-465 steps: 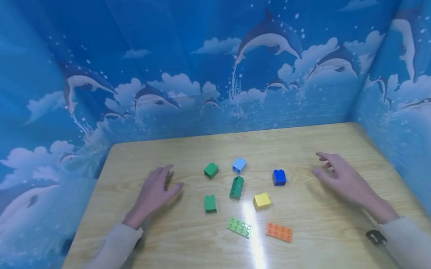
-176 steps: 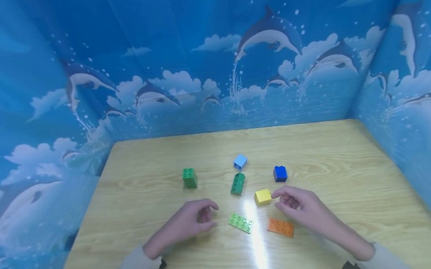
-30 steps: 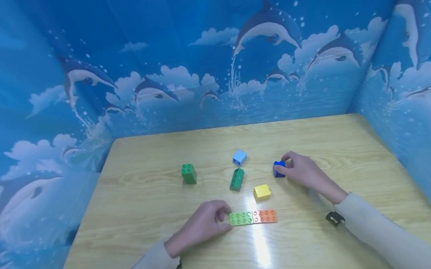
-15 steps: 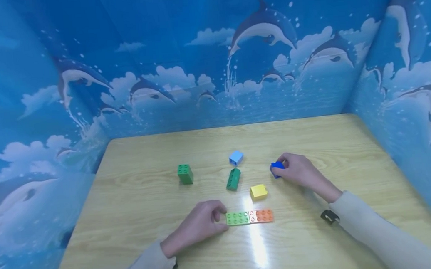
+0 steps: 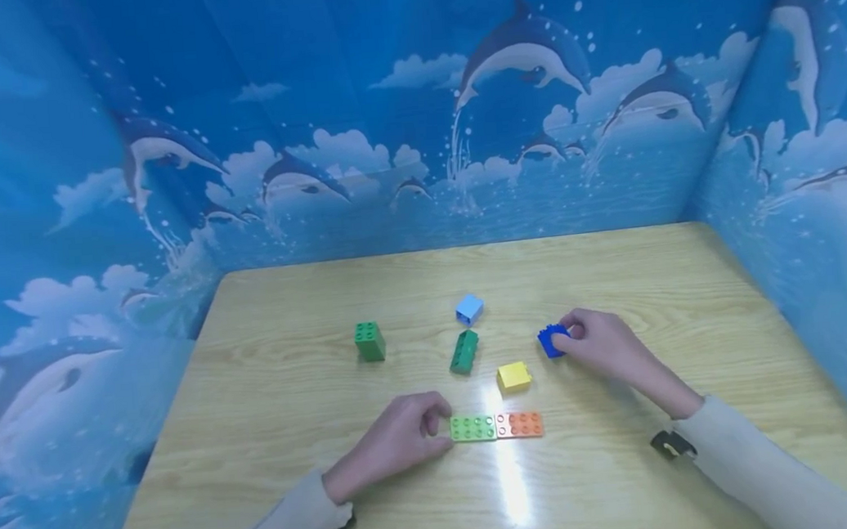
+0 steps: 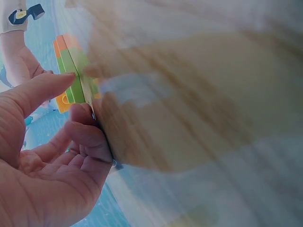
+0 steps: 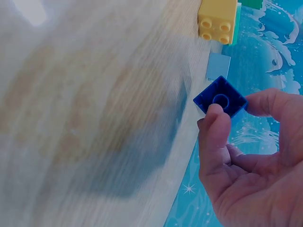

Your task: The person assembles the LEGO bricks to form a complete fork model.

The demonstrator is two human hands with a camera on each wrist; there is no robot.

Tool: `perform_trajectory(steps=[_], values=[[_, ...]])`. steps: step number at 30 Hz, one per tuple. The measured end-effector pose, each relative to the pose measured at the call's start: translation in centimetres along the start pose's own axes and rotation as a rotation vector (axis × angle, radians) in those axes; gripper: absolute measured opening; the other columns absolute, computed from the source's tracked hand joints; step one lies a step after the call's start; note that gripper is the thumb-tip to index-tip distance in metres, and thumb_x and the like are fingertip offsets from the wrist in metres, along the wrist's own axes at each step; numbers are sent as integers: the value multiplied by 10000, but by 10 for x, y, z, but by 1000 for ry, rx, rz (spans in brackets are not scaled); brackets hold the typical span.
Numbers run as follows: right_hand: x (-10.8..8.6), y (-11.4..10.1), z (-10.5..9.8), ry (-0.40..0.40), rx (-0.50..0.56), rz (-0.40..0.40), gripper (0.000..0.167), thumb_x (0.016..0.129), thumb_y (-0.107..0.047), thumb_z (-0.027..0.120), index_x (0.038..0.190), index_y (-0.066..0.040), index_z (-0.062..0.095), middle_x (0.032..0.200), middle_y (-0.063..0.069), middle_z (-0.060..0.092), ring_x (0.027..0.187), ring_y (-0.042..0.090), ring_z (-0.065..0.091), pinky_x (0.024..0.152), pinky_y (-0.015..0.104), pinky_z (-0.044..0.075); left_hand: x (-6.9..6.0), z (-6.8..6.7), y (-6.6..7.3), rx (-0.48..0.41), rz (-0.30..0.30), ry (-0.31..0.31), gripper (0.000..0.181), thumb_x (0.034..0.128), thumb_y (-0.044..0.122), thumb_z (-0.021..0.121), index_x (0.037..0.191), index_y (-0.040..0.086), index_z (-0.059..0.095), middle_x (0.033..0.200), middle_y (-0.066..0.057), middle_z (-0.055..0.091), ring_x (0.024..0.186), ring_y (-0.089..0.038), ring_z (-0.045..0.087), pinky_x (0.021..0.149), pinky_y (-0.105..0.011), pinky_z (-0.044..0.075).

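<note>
In the head view my right hand (image 5: 606, 346) pinches a dark blue toy brick (image 5: 553, 341) between thumb and fingers. The brick is tilted, and its hollow underside faces the right wrist camera. My left hand (image 5: 399, 440) rests at the left end of a light green flat brick (image 5: 473, 428), thumb and forefinger at its two corners. An orange flat brick (image 5: 520, 425) lies end to end with it, touching, studs up. A yellow brick (image 5: 513, 377) lies on its side behind them.
A stack of two green bricks (image 5: 370, 342) stands at the left. A dark green brick (image 5: 464, 353) and a light blue brick (image 5: 469, 310) lie on their sides mid-table. Dolphin-print cloth (image 5: 414, 134) walls the wooden table (image 5: 286, 307) at the back and sides.
Over the last second my right hand has tilted the blue brick; my left hand stays put. Earlier, two green bricks became a stack and the flat bricks were brought end to end.
</note>
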State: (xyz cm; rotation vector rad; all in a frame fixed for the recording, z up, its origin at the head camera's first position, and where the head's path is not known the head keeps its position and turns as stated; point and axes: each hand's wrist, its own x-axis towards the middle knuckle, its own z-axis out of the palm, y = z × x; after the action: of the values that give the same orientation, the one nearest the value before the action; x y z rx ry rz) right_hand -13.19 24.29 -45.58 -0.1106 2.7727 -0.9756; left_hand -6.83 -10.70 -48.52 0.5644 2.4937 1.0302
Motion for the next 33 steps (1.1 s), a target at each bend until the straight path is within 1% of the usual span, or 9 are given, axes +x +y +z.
perform_trajectory(steps=[5,10,13,16,18,21,24,28,33], values=[[-12,-1,0,41,43,-47,434,986,-329,771,1238,22,727,1027,94,745,910,247,682,754,382,558,0,0,1,1,-4,-8,385,863,141,926,1208,90,764,838,75,631,738,-81,585,655,-259,528],[-23,-2,1,64,108,-91,409,1001,-305,798,1227,28,723,1002,54,738,907,210,689,777,347,582,-1,0,2,7,-19,-7,372,861,141,925,1198,102,771,836,78,628,737,-80,583,655,-260,523],[-30,-2,2,61,131,-88,394,1007,-300,801,1222,19,717,1017,52,740,923,209,697,802,364,593,-1,0,1,2,-13,-6,376,868,144,922,1208,100,768,834,78,627,732,-81,582,652,-259,525],[-38,-4,4,56,144,-79,380,1005,-300,803,1213,5,713,1011,43,737,915,200,696,789,368,592,0,0,0,-5,-11,-10,396,875,160,921,1230,94,759,839,72,629,731,-87,586,651,-260,529],[-42,-5,6,51,149,-87,365,997,-294,808,1201,-6,716,995,33,736,900,190,694,768,352,592,0,0,0,-13,-17,-11,426,873,170,925,1249,88,744,843,66,628,728,-94,586,643,-262,529],[-49,-4,10,34,190,-107,351,976,-258,820,1202,-11,714,987,28,739,891,181,695,747,322,600,0,0,1,-16,-29,-18,468,867,179,932,1274,80,724,853,59,627,724,-102,588,634,-262,529],[-54,-4,12,6,233,-133,367,952,-224,834,1218,-6,707,990,26,741,900,184,702,761,302,616,1,0,2,-12,-33,-23,473,866,179,933,1277,78,720,859,61,628,727,-102,591,633,-261,533],[-61,-2,19,-12,261,-202,345,929,-167,847,1211,-15,717,988,-1,722,904,177,696,787,291,620,3,-1,4,-3,-49,-33,455,870,192,929,1267,93,731,863,77,626,737,-96,596,640,-262,536],[-68,-1,28,-20,263,-356,318,936,-118,851,1223,-43,738,986,-55,714,894,127,689,784,300,620,2,-1,3,11,-53,-27,441,868,193,930,1256,95,743,859,87,623,746,-88,593,656,-261,538]])
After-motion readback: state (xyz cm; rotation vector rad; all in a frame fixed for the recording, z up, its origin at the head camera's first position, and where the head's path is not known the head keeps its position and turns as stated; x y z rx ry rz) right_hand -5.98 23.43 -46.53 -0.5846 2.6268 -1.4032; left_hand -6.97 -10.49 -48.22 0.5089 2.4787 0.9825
